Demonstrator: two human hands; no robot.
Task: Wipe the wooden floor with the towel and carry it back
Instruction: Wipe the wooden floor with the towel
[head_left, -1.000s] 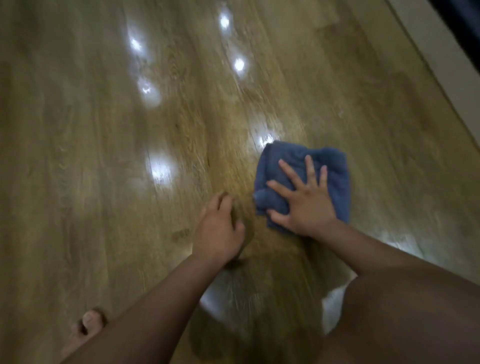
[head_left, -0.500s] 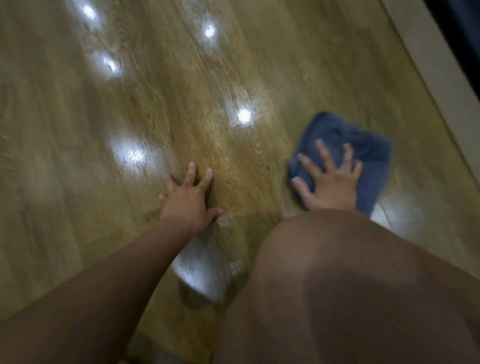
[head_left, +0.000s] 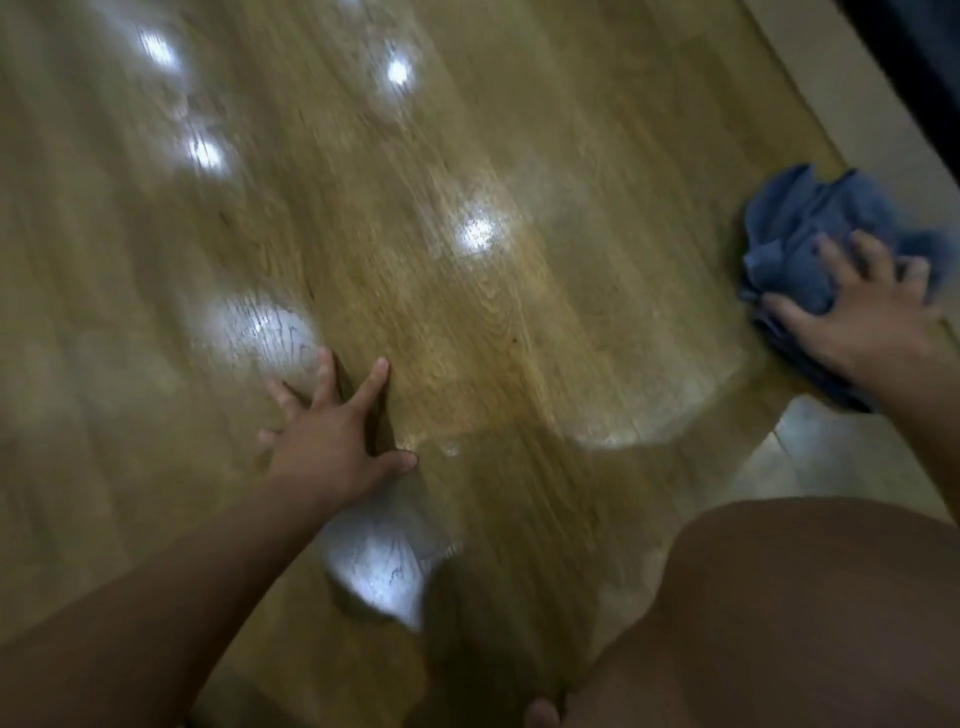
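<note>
A crumpled blue towel (head_left: 810, 228) lies on the glossy wooden floor (head_left: 519, 291) at the far right of the head view. My right hand (head_left: 862, 317) presses down on its near part with fingers spread, and the cloth bunches up beyond the fingertips. My left hand (head_left: 332, 436) rests flat on the bare floor left of centre, fingers splayed, holding nothing. The frame is blurred by motion.
A pale skirting strip (head_left: 841, 98) and a dark wall run along the upper right, just past the towel. My bent knee (head_left: 789, 613) fills the lower right corner. Bright ceiling-light reflections dot the boards. A toe (head_left: 543, 714) shows at the bottom edge.
My right hand has slid the towel to the right, toward the skirting, and the cloth has gone from folded flat to bunched. My left hand opened flat on the floor and stays planted.
</note>
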